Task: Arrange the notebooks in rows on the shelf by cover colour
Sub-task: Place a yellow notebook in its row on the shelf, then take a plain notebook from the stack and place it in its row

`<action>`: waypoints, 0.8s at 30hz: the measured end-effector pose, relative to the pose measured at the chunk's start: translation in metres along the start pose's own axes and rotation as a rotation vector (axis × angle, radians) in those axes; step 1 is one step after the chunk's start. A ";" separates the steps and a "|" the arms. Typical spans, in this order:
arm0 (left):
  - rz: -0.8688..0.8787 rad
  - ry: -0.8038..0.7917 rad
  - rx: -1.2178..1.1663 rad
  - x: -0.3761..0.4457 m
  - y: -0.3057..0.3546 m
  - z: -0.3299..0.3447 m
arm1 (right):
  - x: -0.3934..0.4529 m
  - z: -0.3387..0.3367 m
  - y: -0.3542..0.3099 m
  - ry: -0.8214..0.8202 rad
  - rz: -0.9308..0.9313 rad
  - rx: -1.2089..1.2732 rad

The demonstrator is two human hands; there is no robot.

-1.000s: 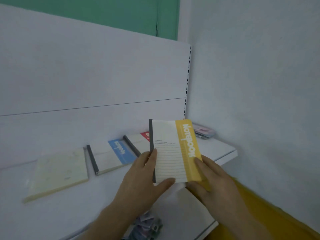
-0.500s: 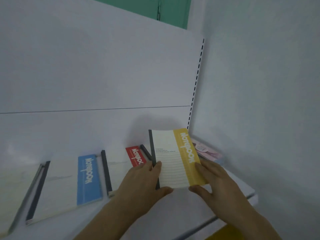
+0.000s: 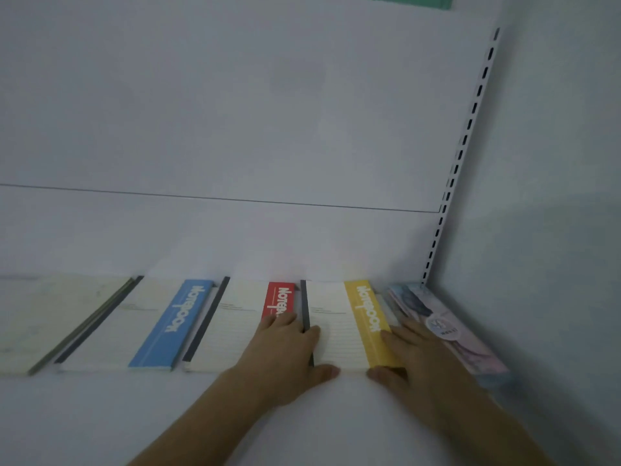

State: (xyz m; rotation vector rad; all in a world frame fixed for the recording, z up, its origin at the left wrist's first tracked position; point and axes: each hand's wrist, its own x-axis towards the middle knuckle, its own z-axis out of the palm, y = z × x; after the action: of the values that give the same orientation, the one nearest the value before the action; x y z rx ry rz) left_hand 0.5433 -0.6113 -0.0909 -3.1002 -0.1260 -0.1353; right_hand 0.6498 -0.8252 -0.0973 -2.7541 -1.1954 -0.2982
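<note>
White shelf backed by a pale wall, yellow notebook laid flat between red notebook and patterned notebook, pressed by the flat fingers of left hand and right hand, blue notebook seen further left.

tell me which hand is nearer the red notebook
Left. The left hand lies across the red notebook, fingers covering its lower half. The right hand sits beyond the yellow notebook, near its right edge.
</note>
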 end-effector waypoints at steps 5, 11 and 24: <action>-0.036 -0.034 -0.041 0.005 0.000 -0.003 | 0.002 -0.002 0.007 0.037 -0.076 -0.069; -0.060 -0.114 -0.134 0.009 0.000 -0.012 | 0.004 -0.009 0.003 -0.057 -0.062 -0.119; -0.105 -0.029 -0.062 -0.003 0.011 -0.016 | -0.005 -0.011 -0.004 -0.039 -0.013 -0.098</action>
State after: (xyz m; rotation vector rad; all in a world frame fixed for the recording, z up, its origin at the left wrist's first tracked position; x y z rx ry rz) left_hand 0.5403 -0.6233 -0.0758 -3.1586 -0.2913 -0.0992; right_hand 0.6424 -0.8283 -0.0879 -2.8494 -1.2406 -0.3136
